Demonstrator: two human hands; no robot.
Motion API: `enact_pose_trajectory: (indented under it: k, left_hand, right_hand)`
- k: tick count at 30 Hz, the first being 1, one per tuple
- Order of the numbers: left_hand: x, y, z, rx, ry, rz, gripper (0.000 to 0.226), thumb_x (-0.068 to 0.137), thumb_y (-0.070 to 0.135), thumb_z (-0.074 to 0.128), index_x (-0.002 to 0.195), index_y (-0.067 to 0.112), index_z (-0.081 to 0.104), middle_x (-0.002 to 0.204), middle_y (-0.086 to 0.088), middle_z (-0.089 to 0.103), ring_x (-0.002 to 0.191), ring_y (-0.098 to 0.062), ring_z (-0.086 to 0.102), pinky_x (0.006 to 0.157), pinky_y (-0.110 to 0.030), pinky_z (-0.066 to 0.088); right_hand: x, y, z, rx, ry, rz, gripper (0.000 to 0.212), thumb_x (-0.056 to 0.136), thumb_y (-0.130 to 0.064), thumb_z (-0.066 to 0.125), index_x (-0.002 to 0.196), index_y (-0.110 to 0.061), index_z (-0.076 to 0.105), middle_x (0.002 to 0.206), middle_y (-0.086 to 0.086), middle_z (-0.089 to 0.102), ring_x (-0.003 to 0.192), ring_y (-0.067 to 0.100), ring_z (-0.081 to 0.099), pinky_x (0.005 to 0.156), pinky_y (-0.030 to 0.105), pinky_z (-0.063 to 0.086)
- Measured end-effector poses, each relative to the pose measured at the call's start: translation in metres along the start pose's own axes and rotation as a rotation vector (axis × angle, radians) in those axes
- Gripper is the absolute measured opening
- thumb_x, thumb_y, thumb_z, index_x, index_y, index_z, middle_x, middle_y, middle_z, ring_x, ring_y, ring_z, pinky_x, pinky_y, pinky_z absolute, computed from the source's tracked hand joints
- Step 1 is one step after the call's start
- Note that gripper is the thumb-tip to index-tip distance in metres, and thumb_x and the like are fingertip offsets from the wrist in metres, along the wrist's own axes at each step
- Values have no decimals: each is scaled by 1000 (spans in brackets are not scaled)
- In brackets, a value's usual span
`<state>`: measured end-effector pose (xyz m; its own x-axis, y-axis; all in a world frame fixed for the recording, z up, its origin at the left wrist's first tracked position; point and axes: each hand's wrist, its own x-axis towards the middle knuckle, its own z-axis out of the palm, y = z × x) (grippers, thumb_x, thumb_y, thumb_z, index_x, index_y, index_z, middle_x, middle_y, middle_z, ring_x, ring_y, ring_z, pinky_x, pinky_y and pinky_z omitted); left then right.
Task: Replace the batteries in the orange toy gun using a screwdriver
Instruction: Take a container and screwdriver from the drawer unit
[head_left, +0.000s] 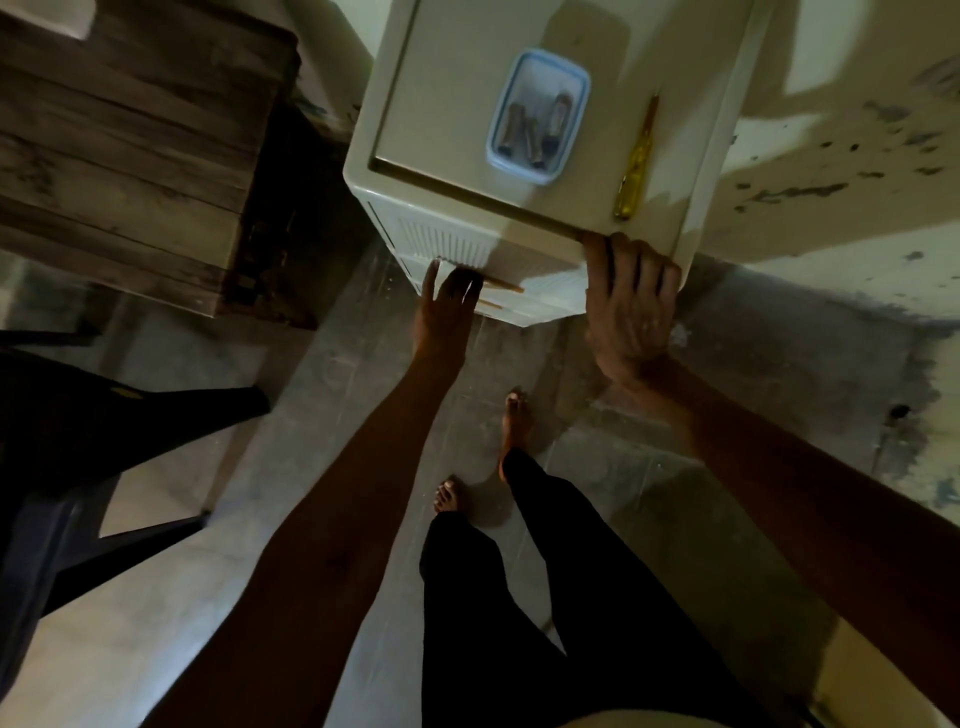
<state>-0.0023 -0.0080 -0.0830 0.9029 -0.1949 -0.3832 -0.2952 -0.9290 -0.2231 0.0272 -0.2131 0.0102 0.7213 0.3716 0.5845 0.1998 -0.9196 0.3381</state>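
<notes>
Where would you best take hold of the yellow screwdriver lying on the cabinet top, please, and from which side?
Grip the screwdriver by its thick yellow handle, the end nearest the front edge of the cabinet; the thin shaft points away. Come from above on the front side, where the right hand grips the edge beside it.

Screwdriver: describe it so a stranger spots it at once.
Find the cream drawer cabinet. On its top, right of the blue-rimmed tub of batteries, lies the screwdriver, just beyond the right hand gripping the cabinet's edge. It alone is long and thin, with a clear yellow handle.
</notes>
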Motion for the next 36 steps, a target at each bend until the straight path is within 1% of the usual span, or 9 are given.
enact_pose_trajectory:
  k: [3,7,10,12,16,18,22,32,36]
  left_hand:
    - [-3,0,-13,-242,45,-3,80,86,18,59,153,11,16,158,-12,23,147,-25,17,120,-48,5]
    - [-24,-5,-65,-891,55,-293,40,89,19,57,129,17,54,127,-9,61,119,-28,56,101,-43,46]
    - [-49,-12,-132,-1117,178,-472,19,93,31,53,108,23,62,97,7,67,85,-11,64,69,-24,48]
    - [-62,-13,-177,-1091,340,-499,12,92,30,56,100,26,63,86,13,63,71,-2,57,63,-20,41]
    - [-52,-21,-238,-997,658,-406,33,85,30,64,115,19,56,111,0,59,100,-14,55,80,-25,47]
    - [-27,-26,-250,-928,527,-410,64,76,39,71,129,14,46,127,-9,50,116,-22,47,92,-32,42]
    - [12,-28,-264,-901,250,-431,100,67,49,78,145,15,24,140,-11,39,129,-28,38,102,-43,39]
    - [-7,-79,-260,-1031,301,-609,89,69,36,78,141,14,32,129,-11,50,117,-26,53,93,-38,50]
    - [-54,-151,-240,-1106,389,-686,90,72,40,77,144,16,29,137,-10,46,125,-25,48,97,-35,45]
  right_hand:
    - [3,2,-7,32,-68,7,23,94,-24,56,116,-20,61,104,3,62,94,22,48,75,34,41]
    - [6,12,-36,418,-422,92,55,82,-31,63,133,-17,49,126,8,51,116,27,42,95,37,37]
    - [28,26,-59,760,-398,345,33,86,-29,63,116,-15,63,115,5,59,110,24,52,95,32,44]
    - [47,36,-62,932,-397,569,20,88,-24,62,106,-13,65,107,5,62,98,18,61,86,35,52]
    - [96,54,-55,943,-604,861,28,86,-35,66,103,-14,61,99,4,64,84,14,60,69,24,47]
    - [118,58,-46,855,-716,843,36,85,-43,67,101,-11,64,94,5,68,81,17,61,67,22,41]
    - [138,57,-26,753,-867,797,38,81,-44,69,97,-10,68,89,6,72,77,19,68,71,30,55]
    - [176,42,-47,874,-1071,621,31,79,-45,72,82,-15,69,80,-3,69,74,10,61,78,23,41]
    - [210,-18,-62,1076,-1122,533,26,80,-45,71,77,-19,70,73,-5,72,71,9,68,85,31,52]
